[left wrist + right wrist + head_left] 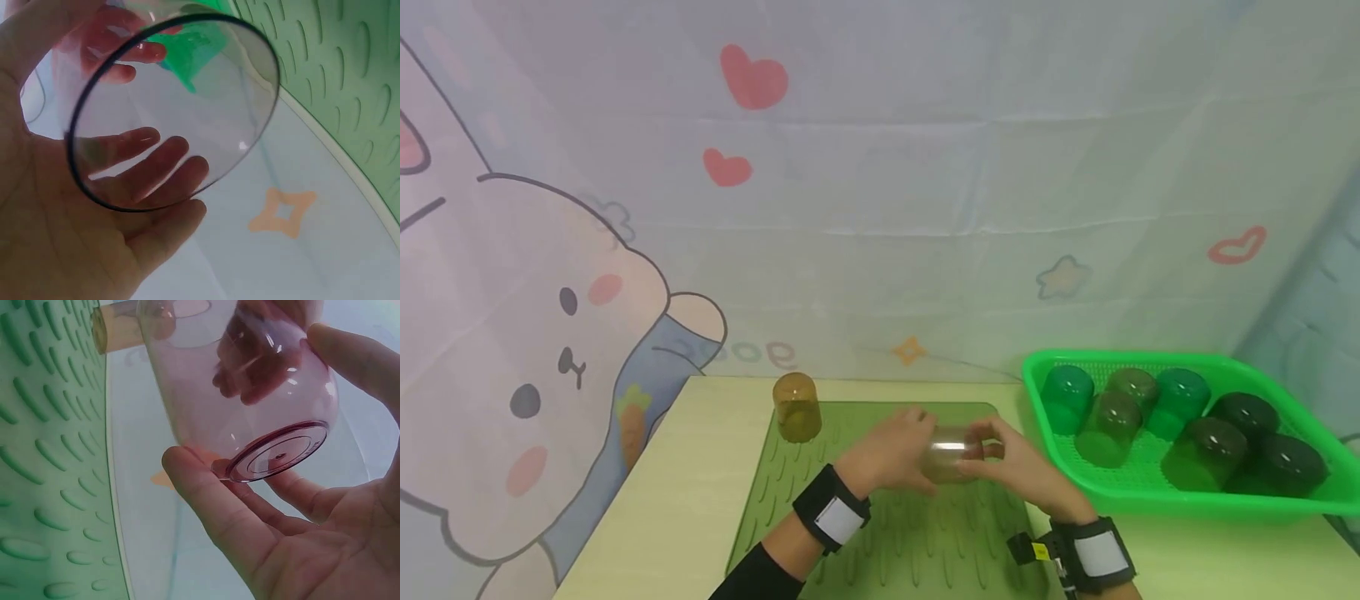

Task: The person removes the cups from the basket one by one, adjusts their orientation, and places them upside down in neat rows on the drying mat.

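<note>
Both hands hold a clear pinkish cup lying sideways in the air above a green mat. My left hand grips it at the open end; in the left wrist view the round rim of the cup faces the camera, with fingers seen through the wall. At the other end my right hand holds the cup's base between thumb and fingers. That base, with a ringed underside, shows in the right wrist view on the cup. An amber cup stands upside down at the mat's far left corner.
To the right, a bright green basket holds several upturned cups, among them a green cup, a brownish cup and a dark cup. A pale table lies beneath; a printed cloth hangs behind it.
</note>
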`<state>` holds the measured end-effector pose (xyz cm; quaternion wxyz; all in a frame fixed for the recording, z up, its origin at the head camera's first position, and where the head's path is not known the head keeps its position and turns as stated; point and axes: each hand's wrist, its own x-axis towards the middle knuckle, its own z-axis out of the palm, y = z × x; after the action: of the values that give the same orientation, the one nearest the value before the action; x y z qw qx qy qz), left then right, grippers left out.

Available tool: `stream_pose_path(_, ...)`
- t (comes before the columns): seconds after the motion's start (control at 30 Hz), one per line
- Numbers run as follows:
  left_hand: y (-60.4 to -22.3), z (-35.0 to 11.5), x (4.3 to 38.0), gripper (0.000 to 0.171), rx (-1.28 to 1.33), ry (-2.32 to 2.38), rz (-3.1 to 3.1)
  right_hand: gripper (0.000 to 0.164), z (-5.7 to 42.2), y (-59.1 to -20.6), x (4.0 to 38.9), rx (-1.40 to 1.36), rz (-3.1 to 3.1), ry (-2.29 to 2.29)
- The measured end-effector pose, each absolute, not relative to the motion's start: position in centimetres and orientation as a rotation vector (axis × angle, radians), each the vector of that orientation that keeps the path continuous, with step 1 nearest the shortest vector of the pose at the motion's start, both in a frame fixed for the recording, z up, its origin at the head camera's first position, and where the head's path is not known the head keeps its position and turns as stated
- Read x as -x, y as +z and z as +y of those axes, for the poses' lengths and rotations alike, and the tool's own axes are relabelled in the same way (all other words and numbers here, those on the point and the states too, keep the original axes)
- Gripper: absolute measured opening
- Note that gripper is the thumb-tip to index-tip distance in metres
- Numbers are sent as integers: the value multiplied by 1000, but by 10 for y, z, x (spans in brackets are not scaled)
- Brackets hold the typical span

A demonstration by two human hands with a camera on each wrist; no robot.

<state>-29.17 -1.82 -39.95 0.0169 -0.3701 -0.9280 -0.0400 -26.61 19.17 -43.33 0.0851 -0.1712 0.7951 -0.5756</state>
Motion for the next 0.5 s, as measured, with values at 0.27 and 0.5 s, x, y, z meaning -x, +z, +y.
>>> stream_pose_path(0.27, -398, -17, 292, 70, 1160, -83, -2878, 54, 189, -431, 267, 505, 2375, -1699)
stream_pose_path(0.5, -400, -17, 290, 69, 1189, -40, -2841, 51, 189, -432, 264, 534, 2347, -1725)
